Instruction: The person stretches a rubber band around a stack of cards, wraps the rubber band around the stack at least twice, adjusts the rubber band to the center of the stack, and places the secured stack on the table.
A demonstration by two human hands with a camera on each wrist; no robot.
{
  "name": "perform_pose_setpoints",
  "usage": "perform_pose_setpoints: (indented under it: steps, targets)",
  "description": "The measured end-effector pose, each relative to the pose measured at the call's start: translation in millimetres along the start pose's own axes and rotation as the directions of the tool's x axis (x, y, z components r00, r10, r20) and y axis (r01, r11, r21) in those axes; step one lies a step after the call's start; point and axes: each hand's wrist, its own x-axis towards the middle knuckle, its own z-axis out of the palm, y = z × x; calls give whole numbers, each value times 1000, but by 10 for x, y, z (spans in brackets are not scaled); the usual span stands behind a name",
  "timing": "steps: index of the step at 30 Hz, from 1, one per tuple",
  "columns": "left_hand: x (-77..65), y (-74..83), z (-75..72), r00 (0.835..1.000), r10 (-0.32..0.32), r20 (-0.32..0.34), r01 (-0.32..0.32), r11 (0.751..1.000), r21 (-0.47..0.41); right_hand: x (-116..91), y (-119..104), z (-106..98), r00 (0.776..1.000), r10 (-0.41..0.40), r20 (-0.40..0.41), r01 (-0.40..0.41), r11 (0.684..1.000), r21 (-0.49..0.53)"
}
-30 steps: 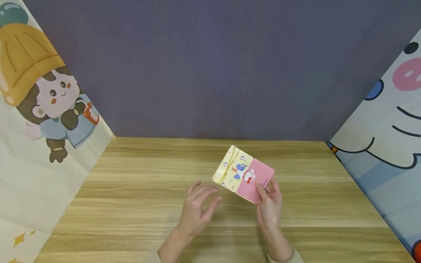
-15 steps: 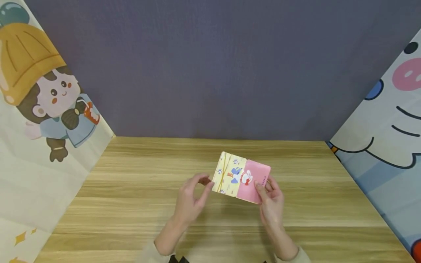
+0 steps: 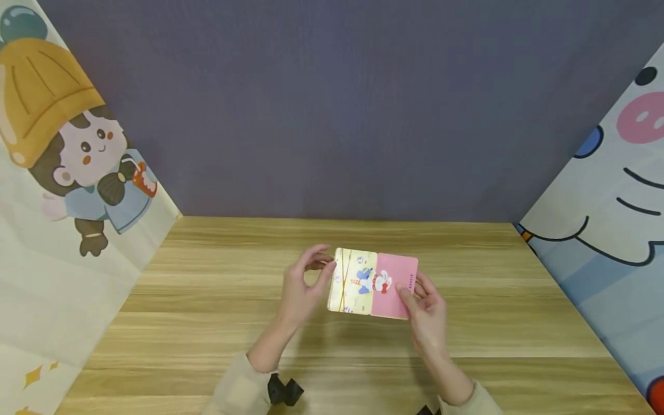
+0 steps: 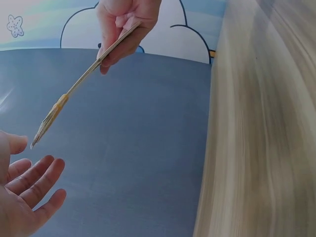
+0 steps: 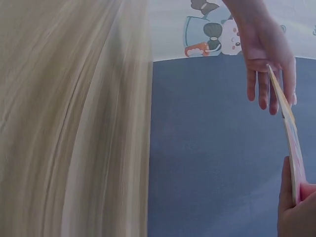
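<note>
My right hand pinches the pink end of a small opened-out notebook above the table, thumb on top and fingers underneath. Its other half is pale yellow with blue and white cartoon figures, and thin yellow-brown rubber bands cross it. Seen edge-on in the left wrist view, the notebook is thin, thicker at the banded end. My left hand is at the yellow end, thumb and fingers spread around the edge. A small gap shows between the left thumb and the notebook in the left wrist view.
The wood-grain table lies below both hands. A dark grey panel rises at its back edge. Cartoon-printed walls stand at the left and right. Black pieces show by the left sleeve.
The notebook has turned until nearly level and shifted slightly left in my right hand. My left hand has risen and opened around its yellow end.
</note>
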Motion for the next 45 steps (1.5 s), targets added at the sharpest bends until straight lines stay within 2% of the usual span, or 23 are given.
perform_pose_setpoints:
  steps: [6,10,15,16,18,20,25,27,28,29,33,35,36,40,42,45]
  targets:
    - [56,23,-16,1000,-14,-13,14,999,-35,17,-127,88,999,-2,40,3,1000,-9]
    - [68,-1,-17,998,-69,-13,68,995,-73,45,-143,108,996,-19,84,18,1000,17]
    - [67,-47,-15,988,-152,-27,147,981,-124,44,-290,246,996,-36,79,38,999,-29]
    - [64,-58,-16,986,-165,-31,159,978,-133,34,-347,295,997,-31,67,35,997,-64]
    - [56,-83,-17,982,-188,-36,180,972,-150,45,-335,301,997,-32,68,37,996,-79]
    - [50,-101,-21,977,-210,-40,201,966,-165,94,-143,182,996,-30,78,36,997,-72]
    - [43,-149,-36,965,-257,-42,245,951,-187,243,512,-217,997,-9,74,14,998,-67]
    - [41,-161,-44,963,-267,-41,255,948,-190,257,565,-233,998,-1,66,6,998,-70]
    - [39,-168,-47,962,-271,-39,259,947,-191,254,554,-222,998,0,70,3,999,-50]
    - [39,-170,-50,961,-273,-37,261,946,-193,225,404,-130,997,1,82,0,1000,-16]
    - [33,-184,-56,959,-284,-27,273,941,-199,122,-133,240,997,79,14,-77,993,-89]
    - [29,-197,-48,957,-290,-9,282,938,-202,108,-195,289,996,92,12,-91,991,-101]
    - [20,-228,-37,959,-282,-3,275,939,-208,134,-47,211,995,95,-2,-94,987,-131]
    - [23,-220,-9,952,-305,32,305,930,-205,230,535,-136,996,92,15,-90,990,-106]
    - [25,-208,-5,948,-314,47,317,931,-180,234,637,-174,992,127,-24,-129,985,-119]
    - [34,-174,-11,940,-334,75,342,928,-148,208,606,-137,988,148,-35,-151,983,-108]
